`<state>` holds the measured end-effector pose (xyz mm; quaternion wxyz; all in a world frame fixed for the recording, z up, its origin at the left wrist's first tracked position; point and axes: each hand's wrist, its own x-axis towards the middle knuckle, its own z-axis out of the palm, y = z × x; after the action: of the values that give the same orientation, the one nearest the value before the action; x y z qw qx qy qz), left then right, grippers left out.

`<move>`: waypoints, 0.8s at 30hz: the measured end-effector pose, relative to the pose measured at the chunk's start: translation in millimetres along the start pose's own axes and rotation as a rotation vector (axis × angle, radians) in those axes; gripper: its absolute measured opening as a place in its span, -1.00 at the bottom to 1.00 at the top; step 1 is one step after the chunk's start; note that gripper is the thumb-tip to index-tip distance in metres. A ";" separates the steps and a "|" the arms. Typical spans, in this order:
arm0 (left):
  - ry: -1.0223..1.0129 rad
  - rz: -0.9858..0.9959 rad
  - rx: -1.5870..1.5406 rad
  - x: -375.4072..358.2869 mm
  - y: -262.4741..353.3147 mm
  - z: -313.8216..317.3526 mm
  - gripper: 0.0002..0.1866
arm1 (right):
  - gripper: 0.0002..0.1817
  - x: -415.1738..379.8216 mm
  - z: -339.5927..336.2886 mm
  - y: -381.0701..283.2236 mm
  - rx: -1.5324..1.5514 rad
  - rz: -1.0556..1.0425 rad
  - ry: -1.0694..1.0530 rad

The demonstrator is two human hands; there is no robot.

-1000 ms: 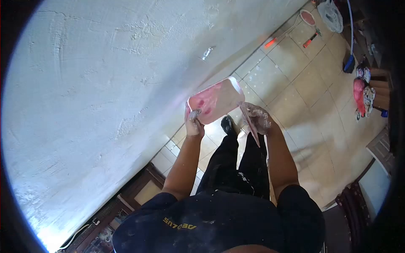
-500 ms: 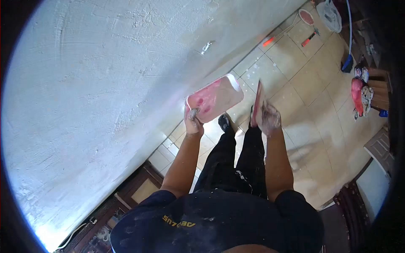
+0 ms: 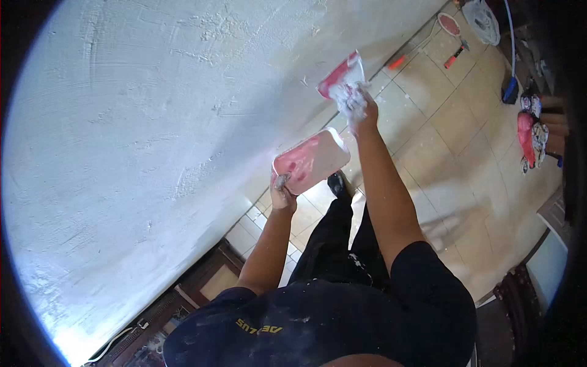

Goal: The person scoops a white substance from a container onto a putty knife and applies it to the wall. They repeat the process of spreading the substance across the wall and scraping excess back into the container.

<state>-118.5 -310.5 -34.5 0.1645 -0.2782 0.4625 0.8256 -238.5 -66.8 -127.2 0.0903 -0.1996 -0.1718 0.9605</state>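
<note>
Wall (image 3: 153, 122): pale, with ridged and patchy relief across its surface, running diagonally down to a floor (image 3: 452, 128) of beige tiles. White specks are noted on the tiles near the wall's base.

Left hand (image 3: 283, 194): closed on the near-left corner of a pink tray (image 3: 313, 164), thumb lying over the face, fingers largely hidden beneath. The tray is held above the floor, close to the wall, in front of the person's body. Its face carries darker pink smears and spots on the left part; the rim shows white at the far right corner. The thumb is coated with greyish residue.

Right hand (image 3: 359, 109): closed around a pink flat plate (image 3: 340, 78), farther out than the tray and apart from it. White material covers much of the hand and part of the plate. The plate is beside the wall; whether it touches the surface cannot be told. The exact finger positions are blurred.

Floor items, far end: an orange handle (image 3: 397, 63) near the wall's base, a red-and-black handle (image 3: 454, 58), a round pink-faced object (image 3: 449, 24) and a translucent plastic bag (image 3: 480, 22). To the right, a blue brush head (image 3: 510, 90) on a pale pole, and a red bundle (image 3: 525, 131) beside patterned cloth (image 3: 539, 142)
</note>
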 end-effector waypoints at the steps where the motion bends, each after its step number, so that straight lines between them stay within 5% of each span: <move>1: -0.004 0.003 0.005 0.0 2.2 -0.6 -0.41 | -0.63 -1.5 -20.2 0.8 0.091 -0.033 0.005; 4: 0.024 -0.019 0.031 -1.9 6.6 -6.5 -0.41 | -0.62 -25.8 -52.1 -5.9 0.167 0.052 0.024; 8: -0.023 -0.026 0.208 0.7 1.7 -35.4 -0.33 | -0.65 -40.5 53.4 -36.3 0.247 -0.036 -0.083; 12: 0.016 -0.060 0.171 0.7 1.1 -39.5 -0.33 | -0.70 -11.3 80.1 -25.0 0.300 -0.033 -0.291; 14: -0.069 -0.052 0.194 -2.3 3.3 -37.2 -0.34 | -0.71 6.1 50.0 -1.4 0.159 0.102 0.089; 15: -0.076 -0.052 0.197 -2.1 3.7 -35.7 -0.34 | -0.71 2.0 38.8 0.3 0.161 0.095 0.088; 17: -0.005 -0.071 0.204 -5.2 5.2 -35.3 -0.34 | -0.68 -21.6 9.8 -0.5 -0.205 0.033 0.418; 19: -0.021 -0.074 0.212 -2.9 3.6 -45.6 -0.34 | -0.64 -41.9 -13.6 -1.9 -0.290 0.068 0.445; 20: -0.036 -0.076 0.218 0.1 3.2 -48.2 -0.34 | -0.64 -43.3 -41.1 5.3 -0.141 0.069 0.330; 24: -0.048 -0.107 0.192 -1.0 4.1 -55.6 -0.35 | -0.65 -60.2 63.3 -35.2 0.207 0.016 0.070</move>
<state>-102.8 -360.2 -54.4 0.2454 -0.2657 0.5197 0.7740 -206.5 -67.4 -38.5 0.1085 -0.2240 -0.0669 0.9662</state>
